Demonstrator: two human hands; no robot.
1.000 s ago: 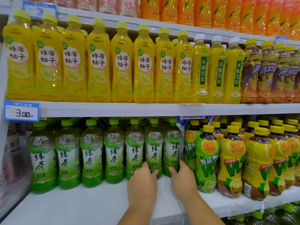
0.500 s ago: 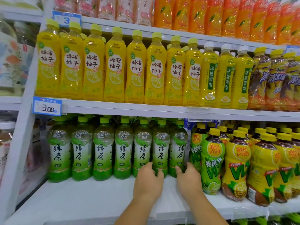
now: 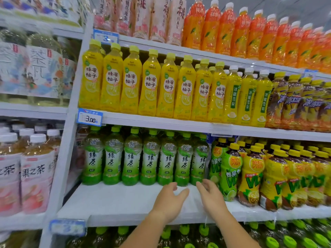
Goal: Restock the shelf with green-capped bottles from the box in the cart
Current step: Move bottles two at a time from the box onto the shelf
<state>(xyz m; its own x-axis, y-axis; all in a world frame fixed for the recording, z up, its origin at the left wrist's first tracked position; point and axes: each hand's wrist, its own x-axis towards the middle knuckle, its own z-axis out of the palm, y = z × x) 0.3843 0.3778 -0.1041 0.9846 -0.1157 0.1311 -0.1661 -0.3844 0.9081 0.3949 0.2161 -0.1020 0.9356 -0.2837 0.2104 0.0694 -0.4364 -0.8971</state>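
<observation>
A row of green-capped green tea bottles stands upright toward the back of the white shelf. My left hand hovers over the bare front of the shelf, fingers relaxed and empty, just short of the bottles. My right hand is beside it, also empty, with its fingers near the base of the rightmost green tea bottle. Neither hand touches a bottle. The cart and the box are out of view.
Yellow-capped lime drink bottles crowd the shelf right of my hands. Yellow honey-citrus bottles fill the shelf above. A white upright post bounds the shelf on the left. More green-capped bottles sit on the shelf below.
Both hands have drawn back from the green tea bottles they were touching and now hover apart over the shelf front. The view has swung left and pulled back.
</observation>
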